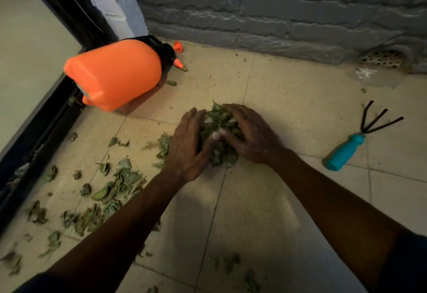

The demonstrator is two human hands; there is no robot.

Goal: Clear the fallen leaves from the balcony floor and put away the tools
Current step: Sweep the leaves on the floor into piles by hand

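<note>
A heap of green fallen leaves (219,128) lies on the beige tiled balcony floor (288,98) at the centre. My left hand (187,149) presses against its left side and my right hand (251,135) cups its right side, both closed around the heap. More loose leaves (115,184) are scattered over the tiles to the left and below my left arm. A small hand rake (355,144) with a teal handle and three black prongs lies on the floor to the right. An orange pressure sprayer (113,73) lies on its side at the upper left.
A grey stone-textured wall (277,8) runs along the back. A black-framed glass door (32,61) borders the left side. A round floor drain (383,58) sits at the wall's foot on the right, with a wet patch in front of it.
</note>
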